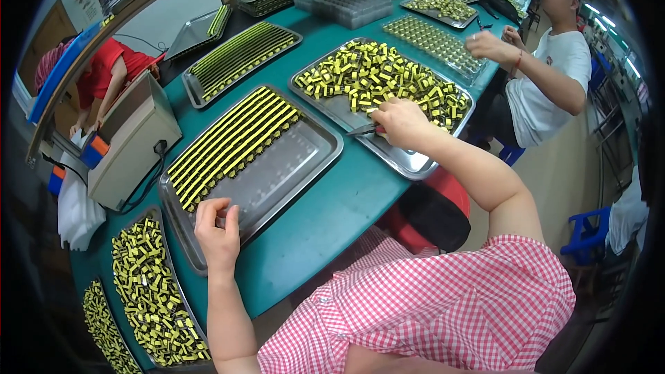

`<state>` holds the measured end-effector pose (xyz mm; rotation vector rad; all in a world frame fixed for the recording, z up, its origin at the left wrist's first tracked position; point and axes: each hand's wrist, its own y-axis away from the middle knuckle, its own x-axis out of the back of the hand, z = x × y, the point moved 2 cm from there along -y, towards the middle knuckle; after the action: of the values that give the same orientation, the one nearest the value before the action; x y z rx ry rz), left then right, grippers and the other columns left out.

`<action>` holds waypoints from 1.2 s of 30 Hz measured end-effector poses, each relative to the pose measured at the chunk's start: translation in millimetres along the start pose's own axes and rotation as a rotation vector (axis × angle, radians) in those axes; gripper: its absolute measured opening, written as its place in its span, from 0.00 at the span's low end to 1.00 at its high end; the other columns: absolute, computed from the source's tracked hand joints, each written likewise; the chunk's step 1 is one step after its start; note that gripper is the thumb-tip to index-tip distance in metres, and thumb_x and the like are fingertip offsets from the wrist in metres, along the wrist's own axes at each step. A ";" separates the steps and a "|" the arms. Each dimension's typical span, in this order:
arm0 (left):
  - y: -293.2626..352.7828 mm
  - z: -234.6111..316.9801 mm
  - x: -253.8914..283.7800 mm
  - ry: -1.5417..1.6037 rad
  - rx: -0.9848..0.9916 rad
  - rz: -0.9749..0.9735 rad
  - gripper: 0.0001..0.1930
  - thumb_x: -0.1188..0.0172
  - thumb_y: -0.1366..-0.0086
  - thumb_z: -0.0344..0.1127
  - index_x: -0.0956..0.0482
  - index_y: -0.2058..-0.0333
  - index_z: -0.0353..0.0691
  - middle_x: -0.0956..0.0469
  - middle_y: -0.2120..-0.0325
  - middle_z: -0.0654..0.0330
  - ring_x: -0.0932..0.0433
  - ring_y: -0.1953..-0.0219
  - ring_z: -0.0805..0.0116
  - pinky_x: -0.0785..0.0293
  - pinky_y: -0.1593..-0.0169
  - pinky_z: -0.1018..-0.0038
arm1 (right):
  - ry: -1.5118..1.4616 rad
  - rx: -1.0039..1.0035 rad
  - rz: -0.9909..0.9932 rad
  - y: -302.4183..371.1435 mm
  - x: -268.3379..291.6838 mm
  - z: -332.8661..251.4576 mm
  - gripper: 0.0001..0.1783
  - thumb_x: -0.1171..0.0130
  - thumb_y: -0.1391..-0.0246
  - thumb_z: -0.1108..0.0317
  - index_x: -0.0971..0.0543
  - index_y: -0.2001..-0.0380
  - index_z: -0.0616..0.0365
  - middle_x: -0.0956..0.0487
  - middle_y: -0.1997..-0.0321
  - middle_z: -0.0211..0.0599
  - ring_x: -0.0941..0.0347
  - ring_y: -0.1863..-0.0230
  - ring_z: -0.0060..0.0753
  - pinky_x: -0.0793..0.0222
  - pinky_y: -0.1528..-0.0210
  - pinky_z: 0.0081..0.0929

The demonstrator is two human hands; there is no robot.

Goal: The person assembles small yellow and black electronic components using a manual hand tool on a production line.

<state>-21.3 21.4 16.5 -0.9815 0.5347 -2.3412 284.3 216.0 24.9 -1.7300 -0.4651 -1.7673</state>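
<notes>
Steel tray (291,166), half-filled with neat yellow-black rows (228,142): left hand (218,232) curled, steadying its near rim. Right hand (402,121) grips tweezers (364,129) at the loose-parts tray (409,163) on the desk (332,215). Best lift one part (374,107) at a time, keeping rows square.

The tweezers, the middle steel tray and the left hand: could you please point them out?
tweezers (361,130), head view, bare metal tips.
middle steel tray (291,159), head view, bare floor.
left hand (218,232), head view, back of hand.
</notes>
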 end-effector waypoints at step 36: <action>6.4 -11.2 -11.1 1.095 0.630 -0.046 0.08 0.47 0.40 0.30 0.31 0.62 0.37 0.28 0.76 0.61 0.31 0.76 0.73 0.33 0.71 0.78 | -1.391 0.338 0.030 -59.4 2.7 -197.1 0.17 0.34 0.59 0.64 0.26 0.66 0.60 0.28 0.74 0.31 0.34 0.73 0.19 0.35 0.70 0.21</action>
<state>-20.9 24.9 -0.1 0.6304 0.0974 -2.6527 95.3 134.4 21.3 -2.4055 -1.1643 -0.1529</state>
